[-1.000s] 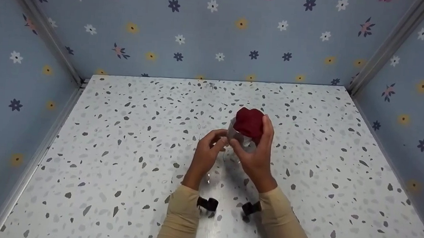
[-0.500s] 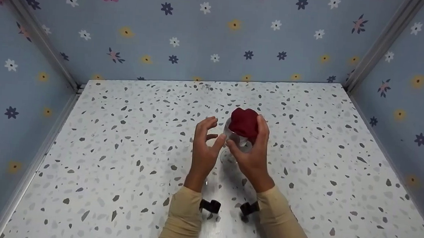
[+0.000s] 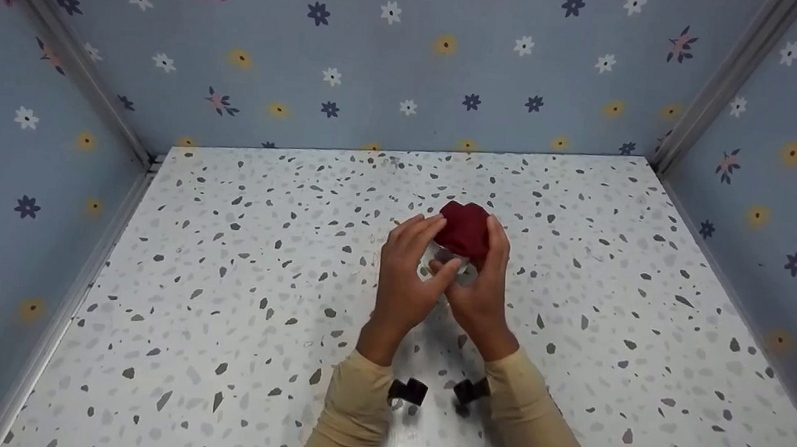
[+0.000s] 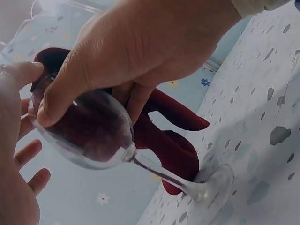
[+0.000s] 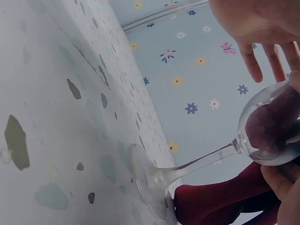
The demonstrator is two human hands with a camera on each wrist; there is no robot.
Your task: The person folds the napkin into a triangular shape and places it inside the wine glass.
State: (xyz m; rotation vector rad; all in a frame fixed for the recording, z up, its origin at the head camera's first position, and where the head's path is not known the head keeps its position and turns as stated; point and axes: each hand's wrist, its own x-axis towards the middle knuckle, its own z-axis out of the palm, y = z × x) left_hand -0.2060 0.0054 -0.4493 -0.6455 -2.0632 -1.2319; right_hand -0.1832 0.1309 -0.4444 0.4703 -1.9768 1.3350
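Observation:
A clear stemmed wine glass [image 4: 101, 145] stands on its round foot on the speckled surface. Dark red cloth [image 3: 467, 230] fills its bowl, covers the mouth and hangs down the far side beside the stem. My right hand [image 3: 483, 299] grips bowl and cloth together: its thumb presses the glass from the near side, its fingers pin the cloth behind the bowl. My left hand [image 3: 403, 273] curves round the left side, thumb and foremost fingers at the rim and cloth. In the right wrist view, its other fingers [image 5: 251, 63] stick out apart from the bowl.
The white tabletop [image 3: 226, 274] has grey flecks and runs back to a blue flowered wall [image 3: 382, 61]. Similar panels close it in on the left and right. Black camera mounts [image 3: 415, 391] jut inward from both wrists, low over the table.
My left hand drew back from the bowl's lower side with fingers spread, then came up and in against rim and cloth. My right hand has kept its hold throughout.

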